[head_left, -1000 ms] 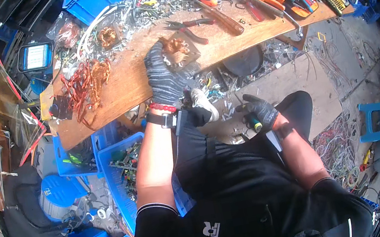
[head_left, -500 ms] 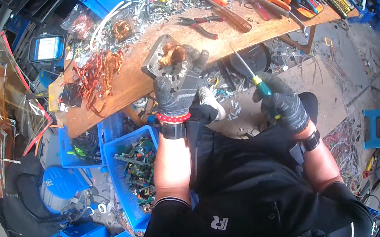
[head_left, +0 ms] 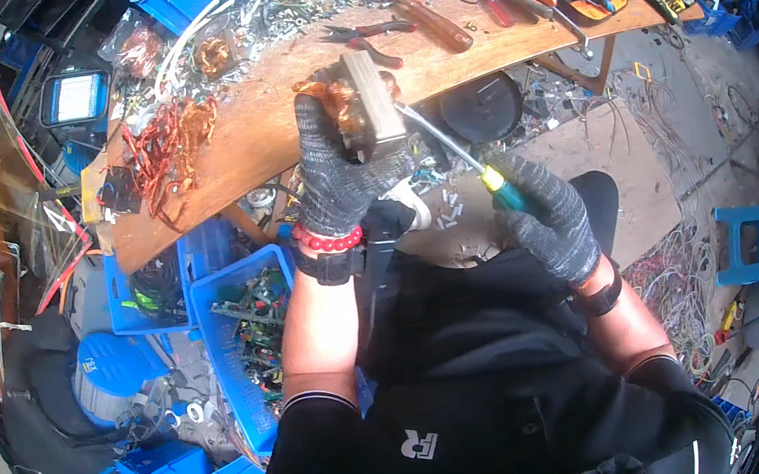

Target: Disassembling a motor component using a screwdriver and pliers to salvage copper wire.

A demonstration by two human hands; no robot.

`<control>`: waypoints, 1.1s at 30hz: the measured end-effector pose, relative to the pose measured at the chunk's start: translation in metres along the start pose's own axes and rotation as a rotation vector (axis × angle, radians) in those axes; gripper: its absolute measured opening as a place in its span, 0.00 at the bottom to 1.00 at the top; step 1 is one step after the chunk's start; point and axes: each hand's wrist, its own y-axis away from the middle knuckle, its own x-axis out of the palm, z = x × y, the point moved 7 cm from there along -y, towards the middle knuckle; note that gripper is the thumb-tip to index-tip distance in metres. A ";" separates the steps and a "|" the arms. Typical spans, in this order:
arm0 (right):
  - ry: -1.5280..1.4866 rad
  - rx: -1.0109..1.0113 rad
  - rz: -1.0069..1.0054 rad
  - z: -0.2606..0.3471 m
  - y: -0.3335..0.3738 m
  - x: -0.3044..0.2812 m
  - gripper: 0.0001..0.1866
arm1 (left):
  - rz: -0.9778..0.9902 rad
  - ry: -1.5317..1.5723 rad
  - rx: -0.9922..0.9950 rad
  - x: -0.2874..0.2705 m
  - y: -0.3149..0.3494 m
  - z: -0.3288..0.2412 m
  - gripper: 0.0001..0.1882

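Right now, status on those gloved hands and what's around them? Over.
Left hand holding copper-wound metal core. Right hand gripping screwdriver, tip close to core, contact unclear. Pliers just beyond, on wooden table.

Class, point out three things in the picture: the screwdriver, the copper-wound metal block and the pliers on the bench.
Screwdriver (head_left: 491, 179), head view: on its yellow collar.
Copper-wound metal block (head_left: 373, 96), head view: on its pale side face.
Pliers (head_left: 352, 36), head view: near the pivot.

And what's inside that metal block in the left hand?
Copper-coloured wire bulges from both sides of the metal block. Its near side covers the middle, so what fills it cannot be seen.
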 end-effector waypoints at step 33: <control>0.601 -0.151 0.303 0.063 -0.041 -0.050 0.29 | -0.262 2.162 -0.234 0.029 -0.018 -0.007 0.44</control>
